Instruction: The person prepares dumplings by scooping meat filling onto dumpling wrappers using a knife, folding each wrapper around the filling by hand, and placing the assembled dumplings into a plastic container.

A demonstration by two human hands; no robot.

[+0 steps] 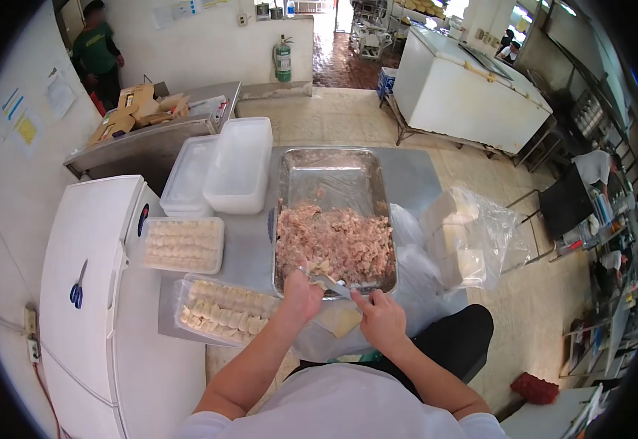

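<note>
My left hand (303,294) is curled around a pale dumpling wrapper (320,269) at the near edge of the metal tray (282,164). In my right hand (382,316) is a flat-bladed knife (336,286), its blade reaching left to the wrapper. Pink minced meat filling (337,238) fills the near part of the tray, just beyond both hands. A loose stack of wrappers (341,320) lies on plastic below the tray, between my forearms. Left of my left hand, a plastic container (183,296) holds rows of folded dumplings (224,316).
Another container of dumplings (182,244) sits farther left, near stacked white bins (240,164). Bagged white blocks (454,238) stand at the table's right. A white fridge (77,307) flanks the left side, with a chest freezer (458,91) behind. A person (95,55) stands far left.
</note>
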